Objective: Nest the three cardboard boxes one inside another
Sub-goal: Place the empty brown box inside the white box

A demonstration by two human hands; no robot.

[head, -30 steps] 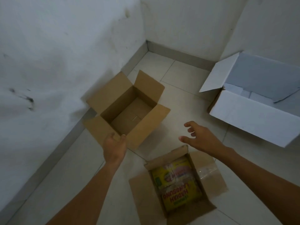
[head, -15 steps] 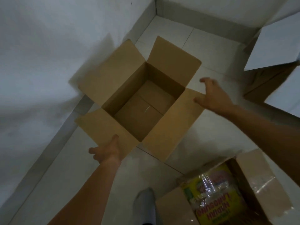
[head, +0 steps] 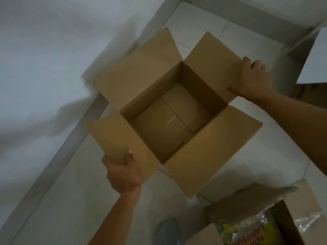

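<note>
Flanking brown box [head: 169,121]: two boxes.

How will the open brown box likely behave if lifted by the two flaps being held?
The brown box looks empty, so probably light. Left hand and right hand grip only flaps, which would likely bend at their creases, letting it sag or tilt. Corrugated walls should stay fairly stiff.

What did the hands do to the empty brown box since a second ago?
The right hand reached over and took hold of the far flap of the brown box. The left hand kept its grip on the near flap. The box stays open and empty, and the box of packets stays put.
</note>
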